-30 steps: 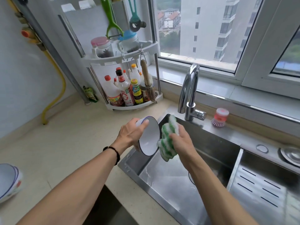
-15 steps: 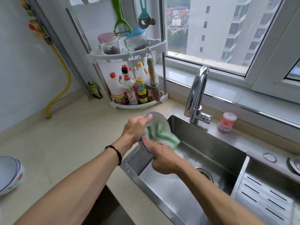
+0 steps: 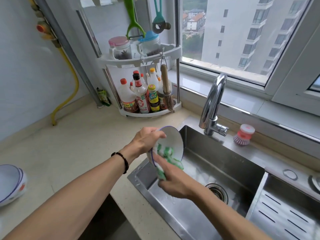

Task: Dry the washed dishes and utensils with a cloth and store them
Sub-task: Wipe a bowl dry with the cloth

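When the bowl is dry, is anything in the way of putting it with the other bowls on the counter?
Nothing visible blocks it. The white blue-rimmed bowl, in the left hand, is above the steel sink's left edge. Bare beige countertop lies between it and the stacked white bowls at far left.

Stacked bowls [image 3: 10,184] cut off at left edge.

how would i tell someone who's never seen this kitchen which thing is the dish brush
Start at the steel sink and find the tall curved tap behind it. Just right of the tap's base, on the ledge under the window, stands the dish brush. It is the only pink thing there: a squat round top over splayed purplish bristles.
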A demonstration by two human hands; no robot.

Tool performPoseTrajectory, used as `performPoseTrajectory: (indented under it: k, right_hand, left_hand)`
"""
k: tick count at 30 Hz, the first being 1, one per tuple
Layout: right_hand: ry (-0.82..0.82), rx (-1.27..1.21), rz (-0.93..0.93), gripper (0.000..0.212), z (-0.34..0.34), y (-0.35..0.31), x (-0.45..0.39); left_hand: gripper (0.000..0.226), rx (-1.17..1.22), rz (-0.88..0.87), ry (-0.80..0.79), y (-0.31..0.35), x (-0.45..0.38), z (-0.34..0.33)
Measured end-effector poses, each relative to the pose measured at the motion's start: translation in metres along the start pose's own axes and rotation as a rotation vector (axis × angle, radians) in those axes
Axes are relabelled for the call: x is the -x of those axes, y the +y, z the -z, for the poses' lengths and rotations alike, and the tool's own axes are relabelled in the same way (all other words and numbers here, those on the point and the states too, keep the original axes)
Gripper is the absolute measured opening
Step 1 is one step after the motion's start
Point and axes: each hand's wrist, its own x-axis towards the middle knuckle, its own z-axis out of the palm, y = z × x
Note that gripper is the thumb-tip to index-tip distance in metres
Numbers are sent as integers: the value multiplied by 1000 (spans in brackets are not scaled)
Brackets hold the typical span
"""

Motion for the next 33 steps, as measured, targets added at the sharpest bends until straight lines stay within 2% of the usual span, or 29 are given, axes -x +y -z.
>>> performPoseTrajectory:
  k: [2,3,4,7,8,10,12,13,14,17,18,19,21,22,23,26,28,31,33]
  right_hand:
    - [3,420,35,89,2,25,2]
    - [6,534,-6,88,4,29,2]
    - [28,519,-32,86,3,26,-2]
    - [49,-23,-24,76,-3,-7,-12]
    - [56,-108,5,78,-4,-13,-9]
    - [63,14,39,82,-3,1,-3]
    - [49,409,55,85,6,22,0]
    - [61,477,36,84,8,23,0]
    - [83,427,14,79,6,20,-3]
    - [112,-128,3,55,-1,-9,-5]
    - [97,-171,27,56,-2,-8,-2]
    - [74,-91,49,62,-1,2,2]
    - [75,321,100,71,6,24,4]
    - [116,479,142,64,9,32,3]
    - [170,529,169,53,11,38,1]
    - [405,553,143,28,14,35,-7]
    - [525,512,23,12,22,17,-13]
    - [666,338,-233,16,23,-4,-25]
    - [611,48,-185,25,19,-12,-20]
  left_hand:
    - [24,-27,29,-89,1,1,8]
    - [21,-29,25,-97,1,0,9]
    - [21,-27,15,-71,2,-1,8]
    - [24,-16,-33,58,4,3,0]
    - [23,-12,-30,68,4,3,-1]
    - [23,8,5,24,1,3,3]
    - [21,40,46,-22,-3,5,6]
    - [20,63,56,-7,-4,7,5]
    - [20,99,59,28,-2,8,2]
    - [25,152,58,125,-1,11,-8]
    - [27,152,70,110,0,12,-7]
    - [27,152,88,59,-1,12,-5]
    - [30,147,139,-56,0,11,2]
    - [29,148,155,-82,0,10,4]
    - [27,171,161,-86,1,7,3]
    - [43,441,139,-101,0,1,-2]
    - [49,570,60,-96,-2,4,-13]
    - [60,536,-45,72,2,17,-43]
    - [54,488,-101,216,7,16,-46]
